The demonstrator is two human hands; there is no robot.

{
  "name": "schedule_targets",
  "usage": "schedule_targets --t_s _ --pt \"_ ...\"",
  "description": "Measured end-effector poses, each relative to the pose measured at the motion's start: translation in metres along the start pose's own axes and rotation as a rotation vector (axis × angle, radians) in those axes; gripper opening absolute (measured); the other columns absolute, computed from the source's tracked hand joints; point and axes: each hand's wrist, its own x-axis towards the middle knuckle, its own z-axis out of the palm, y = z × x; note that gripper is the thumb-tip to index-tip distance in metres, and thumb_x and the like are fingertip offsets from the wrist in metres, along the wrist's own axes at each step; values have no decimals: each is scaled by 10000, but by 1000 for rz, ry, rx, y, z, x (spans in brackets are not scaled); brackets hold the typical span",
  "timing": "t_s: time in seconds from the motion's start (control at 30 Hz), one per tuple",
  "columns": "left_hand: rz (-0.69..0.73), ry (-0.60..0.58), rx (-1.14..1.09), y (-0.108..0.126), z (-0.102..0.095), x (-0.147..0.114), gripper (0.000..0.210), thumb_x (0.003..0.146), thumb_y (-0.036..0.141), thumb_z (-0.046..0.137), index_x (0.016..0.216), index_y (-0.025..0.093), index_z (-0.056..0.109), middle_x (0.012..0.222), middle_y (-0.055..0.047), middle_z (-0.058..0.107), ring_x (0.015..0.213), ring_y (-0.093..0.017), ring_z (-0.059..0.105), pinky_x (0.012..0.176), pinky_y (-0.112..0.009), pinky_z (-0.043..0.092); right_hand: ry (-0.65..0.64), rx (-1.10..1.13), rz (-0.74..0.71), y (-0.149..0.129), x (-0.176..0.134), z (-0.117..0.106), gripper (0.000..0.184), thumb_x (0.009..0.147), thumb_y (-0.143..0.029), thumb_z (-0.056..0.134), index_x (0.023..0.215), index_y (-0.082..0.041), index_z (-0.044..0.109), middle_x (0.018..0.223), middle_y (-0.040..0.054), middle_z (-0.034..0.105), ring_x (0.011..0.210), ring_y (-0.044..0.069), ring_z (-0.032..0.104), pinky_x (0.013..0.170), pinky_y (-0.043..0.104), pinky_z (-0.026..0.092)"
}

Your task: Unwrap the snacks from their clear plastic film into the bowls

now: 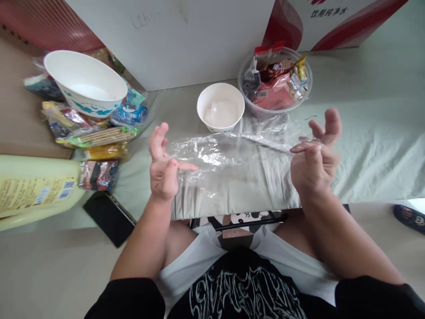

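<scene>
A thin, clear plastic film [212,157] with bright glare stretches between my two hands, above the cloth. My left hand [164,170] pinches its left side, with the index finger pointing inward and other fingers raised. On the other side, my right hand [315,159] pinches the film between thumb and finger, its remaining fingers spread upward and slightly blurred. Just beyond the film stands a white paper bowl [204,108] with something clear and plastic-looking inside. Whether the film is a single sheet or a bag, I cannot tell.
A clear round tub [242,84] of wrapped snacks stands behind on the right. To the left, a larger white bowl [99,99] rests on packaged snacks [99,135]. A phone [109,217] and a yellow container [36,190] lie nearer. White boxes [199,44] border the back.
</scene>
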Motion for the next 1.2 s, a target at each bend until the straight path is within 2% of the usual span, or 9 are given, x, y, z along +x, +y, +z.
schedule_targets --t_s 0.13,0.2,0.3,0.43,0.6,0.77,0.9,1.03,1.2 --pt "-26 -25 -91 10 4 1 548 947 650 442 661 345 797 1245 18 730 1466 -274 428 1304 -467 245 -9 108 30 -11 -1 4 493 942 -645 540 631 -270 622 966 57 697 1253 336 626 1120 608 433" --pt "-87 -57 -177 15 6 2 580 965 619 411 644 331 800 943 -44 784 1272 -282 608 1264 -494 314 32 170 39 -13 1 7 466 945 -629 549 642 -283 620 739 35 641 1026 301 708 1115 616 442" --pt "-226 -94 -335 18 8 5 578 908 662 477 619 270 788 676 -65 727 865 -263 730 1096 -507 493 62 245 65 -12 4 8 401 948 -608 565 712 -301 668 709 17 626 867 262 710 1064 577 498" --pt "-455 -167 -513 14 6 11 440 733 621 749 851 199 784 927 -92 777 781 -232 748 744 -394 624 -88 269 140 0 3 2 257 903 -565 673 1048 -361 735 954 31 684 964 259 701 974 486 544" --pt "-664 -247 -442 12 4 18 459 655 369 832 1060 181 727 1067 -89 766 623 -157 723 454 -231 516 -204 157 218 14 -3 -1 593 831 -372 799 1380 -396 575 1084 21 651 852 183 651 732 345 580" --pt "-776 -189 -249 18 8 23 455 631 232 700 1081 162 720 1132 -95 764 537 -104 678 416 -202 475 -310 92 335 11 -3 1 704 871 -304 712 1503 -392 416 926 -10 624 546 101 501 464 262 502" --pt "-776 -161 -173 17 9 26 493 604 208 637 1089 169 714 1160 -94 765 505 -88 640 393 -206 443 -287 40 427 12 1 0 690 852 -240 675 1468 -388 402 1024 2 635 460 66 427 347 229 392" --pt "-806 -159 -130 14 8 26 449 621 199 629 1060 161 713 1114 -101 766 414 -50 525 349 -210 328 -223 -83 405 25 2 -2 661 798 -167 657 1397 -351 446 1144 31 603 553 86 556 385 231 432" --pt "-874 -348 -182 17 6 23 420 621 180 647 1033 147 726 1033 -103 779 356 -18 404 324 -210 209 -143 -258 139 28 4 -8 443 823 -177 642 1250 -268 569 1227 83 595 973 205 686 804 401 611"
